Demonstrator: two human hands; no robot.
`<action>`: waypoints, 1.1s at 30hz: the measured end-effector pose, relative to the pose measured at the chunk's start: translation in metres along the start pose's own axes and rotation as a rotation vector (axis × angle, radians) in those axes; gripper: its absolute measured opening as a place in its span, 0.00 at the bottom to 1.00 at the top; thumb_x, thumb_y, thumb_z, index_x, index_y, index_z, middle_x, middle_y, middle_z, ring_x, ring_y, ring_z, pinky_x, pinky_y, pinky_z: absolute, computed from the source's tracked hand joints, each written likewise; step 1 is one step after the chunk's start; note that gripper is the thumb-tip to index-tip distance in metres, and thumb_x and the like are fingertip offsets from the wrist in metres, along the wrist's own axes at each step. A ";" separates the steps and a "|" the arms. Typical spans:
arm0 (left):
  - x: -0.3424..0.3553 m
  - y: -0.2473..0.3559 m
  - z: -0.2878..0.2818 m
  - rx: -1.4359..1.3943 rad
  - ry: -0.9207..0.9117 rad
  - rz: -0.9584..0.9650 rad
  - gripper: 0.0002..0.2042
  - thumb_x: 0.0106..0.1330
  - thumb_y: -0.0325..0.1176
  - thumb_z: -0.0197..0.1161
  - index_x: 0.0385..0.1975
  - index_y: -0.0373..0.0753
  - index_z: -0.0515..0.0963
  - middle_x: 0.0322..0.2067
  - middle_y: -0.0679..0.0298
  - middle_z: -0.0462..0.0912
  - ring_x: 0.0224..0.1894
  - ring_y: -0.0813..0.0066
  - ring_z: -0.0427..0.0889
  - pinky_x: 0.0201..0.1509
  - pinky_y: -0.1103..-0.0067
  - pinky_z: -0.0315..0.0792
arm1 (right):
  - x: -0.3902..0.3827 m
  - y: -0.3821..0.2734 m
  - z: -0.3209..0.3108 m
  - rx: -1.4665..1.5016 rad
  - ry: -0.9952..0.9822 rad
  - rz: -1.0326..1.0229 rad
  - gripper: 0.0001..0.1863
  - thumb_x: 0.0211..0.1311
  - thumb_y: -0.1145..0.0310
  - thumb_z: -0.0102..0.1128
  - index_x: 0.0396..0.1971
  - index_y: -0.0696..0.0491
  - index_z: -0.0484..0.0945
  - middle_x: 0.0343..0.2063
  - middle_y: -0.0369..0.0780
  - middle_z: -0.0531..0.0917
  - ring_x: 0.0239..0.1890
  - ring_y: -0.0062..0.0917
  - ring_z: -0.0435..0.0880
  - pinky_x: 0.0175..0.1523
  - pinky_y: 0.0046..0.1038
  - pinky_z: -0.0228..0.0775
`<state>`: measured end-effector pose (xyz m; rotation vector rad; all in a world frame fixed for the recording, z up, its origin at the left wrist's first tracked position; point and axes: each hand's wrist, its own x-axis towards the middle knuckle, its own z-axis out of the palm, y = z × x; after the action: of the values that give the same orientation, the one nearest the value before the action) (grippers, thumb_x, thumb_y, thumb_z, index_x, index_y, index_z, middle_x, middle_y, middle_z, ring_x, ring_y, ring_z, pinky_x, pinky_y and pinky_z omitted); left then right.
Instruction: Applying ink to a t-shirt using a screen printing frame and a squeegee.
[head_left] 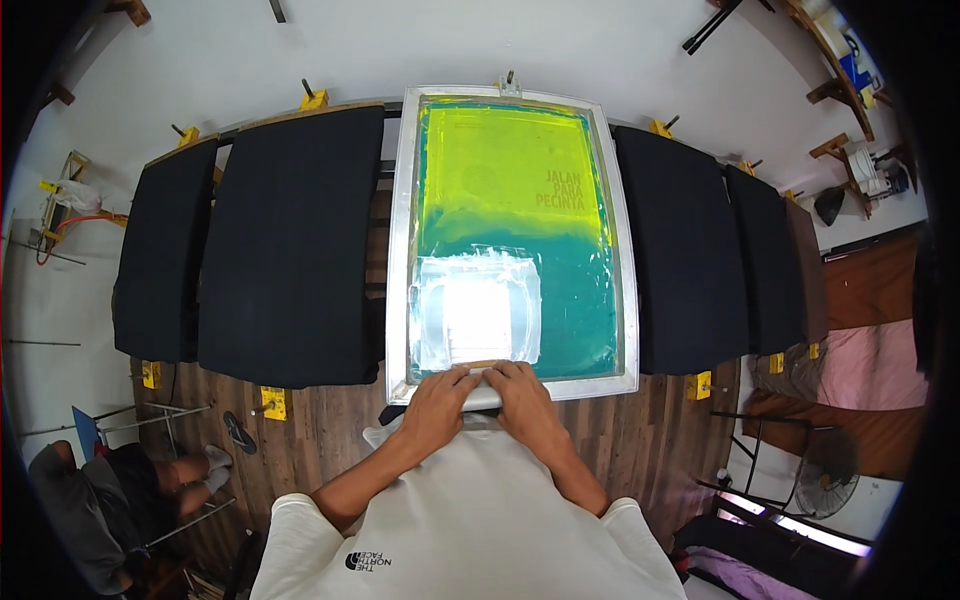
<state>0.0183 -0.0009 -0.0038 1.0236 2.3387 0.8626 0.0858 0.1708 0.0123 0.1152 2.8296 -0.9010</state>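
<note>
the left hand [441, 393] and right hand [519, 391] grasp the squeegee [489, 364], fingers curled over it, at the near edge of the screen [578, 300], lower centre of the frame. step: apparently an ink stroke; next move likely calls for even pressure.

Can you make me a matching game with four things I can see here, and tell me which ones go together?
1. flip-flop
2. frame
3. left hand
4. fan

A. silver, around the green screen
B. toward the picture's lower right
C. at the near edge, beside the right hand
D. lying on the wooden floor, left of the person

Right pairs: 1-D, 2-A, 3-C, 4-B
</note>
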 end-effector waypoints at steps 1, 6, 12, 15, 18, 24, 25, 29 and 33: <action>0.003 0.001 -0.002 -0.022 0.007 -0.013 0.32 0.45 0.13 0.61 0.57 0.35 0.74 0.57 0.47 0.75 0.58 0.49 0.75 0.63 0.64 0.69 | 0.004 0.000 -0.005 -0.021 -0.008 -0.028 0.24 0.43 0.86 0.60 0.46 0.58 0.78 0.49 0.48 0.79 0.54 0.46 0.75 0.54 0.40 0.74; 0.067 -0.025 -0.029 -0.018 0.181 0.065 0.27 0.44 0.12 0.57 0.49 0.33 0.79 0.47 0.46 0.82 0.50 0.48 0.80 0.56 0.65 0.74 | 0.073 0.012 -0.025 -0.040 0.071 -0.088 0.23 0.43 0.84 0.60 0.45 0.55 0.81 0.42 0.47 0.81 0.46 0.45 0.78 0.49 0.41 0.77; 0.124 -0.049 -0.043 -0.052 0.163 0.044 0.24 0.47 0.13 0.56 0.48 0.35 0.80 0.45 0.48 0.83 0.48 0.47 0.81 0.55 0.64 0.74 | 0.134 0.039 -0.028 -0.131 0.055 -0.051 0.19 0.46 0.80 0.62 0.42 0.54 0.82 0.40 0.48 0.82 0.44 0.45 0.79 0.48 0.43 0.77; 0.118 -0.047 -0.036 -0.027 0.156 -0.003 0.24 0.47 0.13 0.57 0.47 0.34 0.80 0.45 0.48 0.83 0.47 0.48 0.81 0.55 0.65 0.74 | 0.129 0.040 -0.023 -0.101 0.045 -0.023 0.20 0.44 0.80 0.64 0.42 0.55 0.82 0.40 0.48 0.82 0.45 0.45 0.79 0.48 0.42 0.77; 0.105 -0.043 -0.030 -0.005 0.198 0.049 0.24 0.45 0.12 0.57 0.46 0.32 0.80 0.43 0.47 0.83 0.46 0.49 0.82 0.54 0.65 0.75 | 0.114 0.032 -0.017 -0.071 0.116 -0.018 0.23 0.38 0.83 0.63 0.42 0.58 0.81 0.39 0.48 0.83 0.44 0.46 0.79 0.51 0.41 0.75; 0.068 -0.028 -0.018 -0.004 0.137 0.045 0.24 0.45 0.13 0.59 0.47 0.33 0.78 0.47 0.48 0.81 0.44 0.49 0.82 0.51 0.64 0.76 | 0.072 0.020 -0.007 -0.082 0.061 -0.008 0.22 0.38 0.81 0.66 0.40 0.58 0.80 0.39 0.47 0.81 0.46 0.44 0.77 0.48 0.40 0.77; 0.060 -0.027 -0.013 0.009 0.157 0.070 0.23 0.47 0.13 0.59 0.46 0.32 0.79 0.46 0.49 0.81 0.42 0.49 0.83 0.48 0.63 0.77 | 0.065 0.019 -0.004 -0.066 0.053 -0.002 0.22 0.38 0.81 0.66 0.41 0.58 0.79 0.39 0.47 0.81 0.46 0.44 0.77 0.48 0.40 0.77; 0.034 -0.013 -0.010 -0.003 0.035 0.005 0.27 0.43 0.13 0.62 0.50 0.34 0.77 0.48 0.47 0.81 0.45 0.47 0.82 0.53 0.64 0.76 | 0.035 0.009 0.002 -0.023 0.057 0.030 0.22 0.38 0.82 0.63 0.40 0.58 0.81 0.39 0.48 0.82 0.44 0.46 0.78 0.51 0.40 0.74; 0.033 -0.007 -0.022 -0.039 -0.089 -0.071 0.25 0.46 0.14 0.60 0.48 0.35 0.80 0.45 0.47 0.83 0.45 0.47 0.83 0.51 0.63 0.76 | 0.033 0.004 -0.011 -0.039 -0.060 0.066 0.20 0.38 0.80 0.64 0.39 0.57 0.82 0.38 0.48 0.83 0.43 0.46 0.80 0.50 0.41 0.75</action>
<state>-0.0193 0.0127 0.0023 0.9380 2.2607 0.8158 0.0523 0.1813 0.0133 0.1732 2.7687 -0.8215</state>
